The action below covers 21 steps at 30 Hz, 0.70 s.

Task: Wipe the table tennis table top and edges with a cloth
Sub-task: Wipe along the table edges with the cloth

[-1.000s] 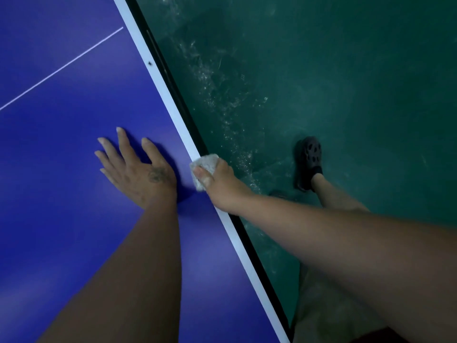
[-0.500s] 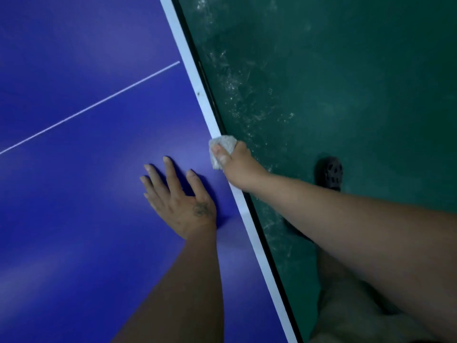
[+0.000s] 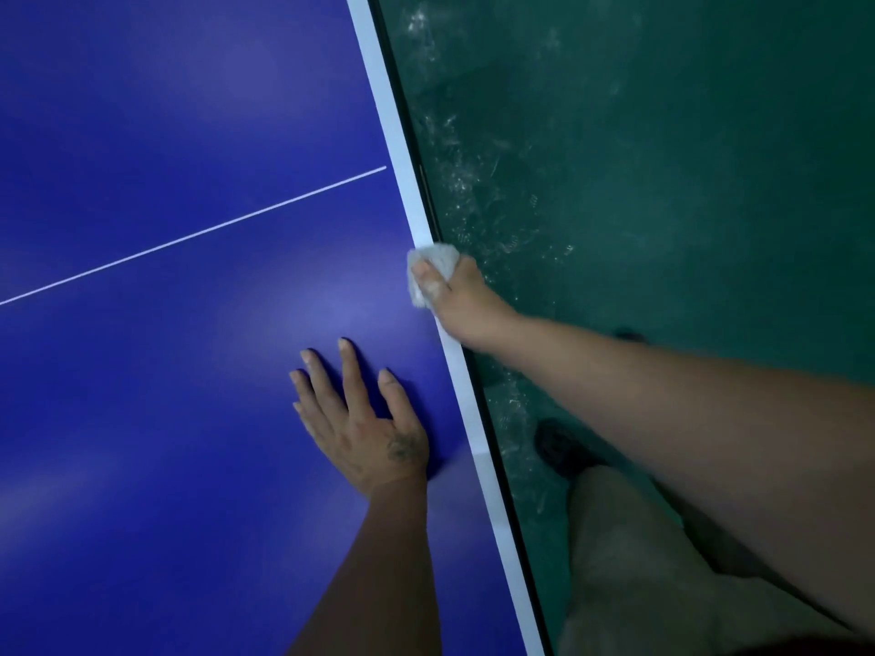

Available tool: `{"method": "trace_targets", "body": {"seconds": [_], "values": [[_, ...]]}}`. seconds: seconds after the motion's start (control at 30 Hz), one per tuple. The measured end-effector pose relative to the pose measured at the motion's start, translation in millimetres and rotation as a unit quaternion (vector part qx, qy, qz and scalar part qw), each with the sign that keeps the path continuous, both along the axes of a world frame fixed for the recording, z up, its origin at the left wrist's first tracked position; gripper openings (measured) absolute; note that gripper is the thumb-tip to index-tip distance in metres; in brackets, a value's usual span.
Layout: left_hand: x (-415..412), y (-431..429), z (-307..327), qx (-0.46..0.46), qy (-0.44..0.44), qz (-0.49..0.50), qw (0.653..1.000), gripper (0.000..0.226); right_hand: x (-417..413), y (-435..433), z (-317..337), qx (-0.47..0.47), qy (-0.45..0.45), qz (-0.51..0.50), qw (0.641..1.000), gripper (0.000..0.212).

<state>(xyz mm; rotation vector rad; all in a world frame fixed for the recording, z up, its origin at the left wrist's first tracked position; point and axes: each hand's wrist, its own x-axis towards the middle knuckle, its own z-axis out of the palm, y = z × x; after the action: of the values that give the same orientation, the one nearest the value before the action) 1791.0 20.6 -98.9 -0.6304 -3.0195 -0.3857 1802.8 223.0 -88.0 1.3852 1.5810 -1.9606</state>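
Note:
The blue table tennis table (image 3: 165, 395) fills the left of the head view. Its white edge band (image 3: 397, 130) runs from the top middle down to the bottom right. My right hand (image 3: 461, 300) grips a small white cloth (image 3: 438, 260) wrapped over that edge, thumb on top of the cloth and fingers hidden below the rim. My left hand (image 3: 360, 419) rests flat on the blue top just inside the edge, fingers spread and straight.
A thin white centre line (image 3: 189, 236) crosses the table top and meets the edge band above the cloth. Dusty, scuffed green floor (image 3: 663, 182) lies to the right. My leg in beige shorts (image 3: 629, 561) and a dark shoe (image 3: 558, 447) stand close to the table.
My right hand has slid the cloth further along the table edge toward the centre line. My left hand has followed along the top, still flat.

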Motion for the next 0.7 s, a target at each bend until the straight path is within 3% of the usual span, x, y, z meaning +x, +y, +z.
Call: {"method": "trace_targets", "body": {"seconds": [0.13, 0.27, 0.4, 0.53, 0.7], "values": [[-0.3, -1.4, -1.2, 0.004, 0.004, 0.001, 1.0, 0.055, -17.3, 21.7, 8.2, 0.018, -0.018, 0.019, 0.999, 0.078], [-0.7, -3.0, -2.7, 0.006, 0.005, 0.002, 1.0, 0.055, 36.9, -26.4, 16.0, 0.016, 0.017, 0.075, 0.997, 0.045], [-0.2, -5.4, -5.2, 0.008, 0.0, 0.0, 1.0, 0.055, 36.5, -27.9, 17.2, 0.018, -0.079, 0.114, 0.99, 0.073], [-2.1, -7.5, -7.1, 0.004, -0.009, -0.007, 1.0, 0.055, -15.1, 25.9, -0.6, 0.005, -0.022, 0.123, 0.992, 0.051], [-3.5, -4.0, -5.2, -0.005, -0.023, 0.0, 1.0, 0.055, -72.1, 78.1, -2.2, 0.027, -0.016, 0.041, 0.999, 0.08]]}}
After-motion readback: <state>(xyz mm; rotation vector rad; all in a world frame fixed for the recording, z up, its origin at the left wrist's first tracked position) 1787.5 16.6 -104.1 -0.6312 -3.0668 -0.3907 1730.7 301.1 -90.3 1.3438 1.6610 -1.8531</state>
